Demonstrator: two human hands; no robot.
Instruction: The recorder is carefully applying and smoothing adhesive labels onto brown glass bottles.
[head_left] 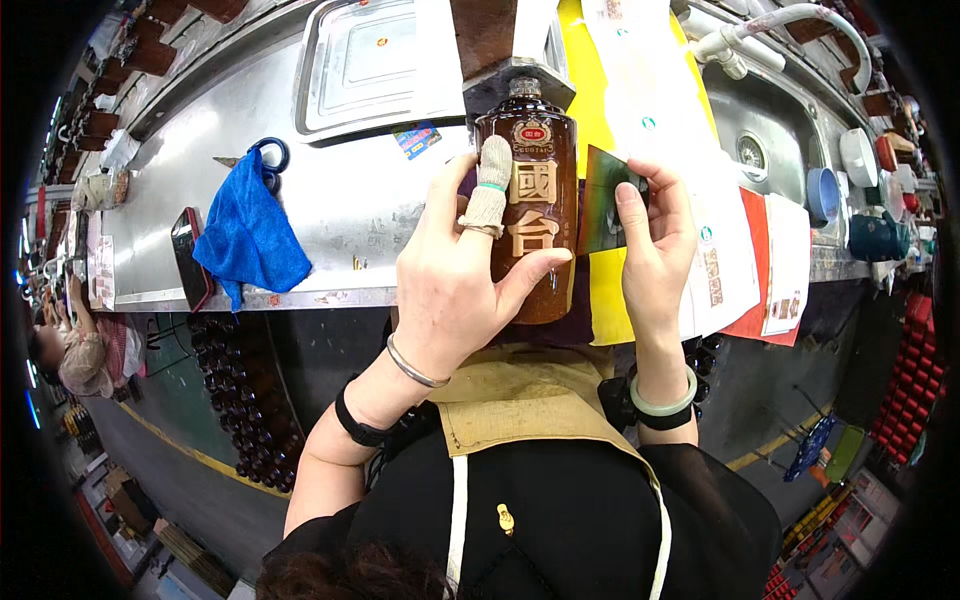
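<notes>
A brown glass bottle (pixel 545 215) with gold lettering lies in front of me on the metal worktop, its neck pointing away. My left hand (pixel 450 250) grips it from the left, the thumb and a finger in a knitted finger cover (pixel 490 185) resting on its front. Other fingers of that hand are partly hidden. To the right of the bottle, my right hand (pixel 655 225) pinches a thin, dark green, glossy sheet (pixel 604 200) between thumb and fingers. The sheet's left edge is close to the bottle's side; I cannot tell whether they touch.
On the left lie a blue cloth (pixel 252 235), scissors (pixel 268 160) and a dark phone-like object (pixel 188 250). A metal tray (pixel 312 100) stands at the back. Printed paper sheets (pixel 690 250) lie over yellow sheeting (pixel 608 300) on the right, next to a sink (pixel 770 110).
</notes>
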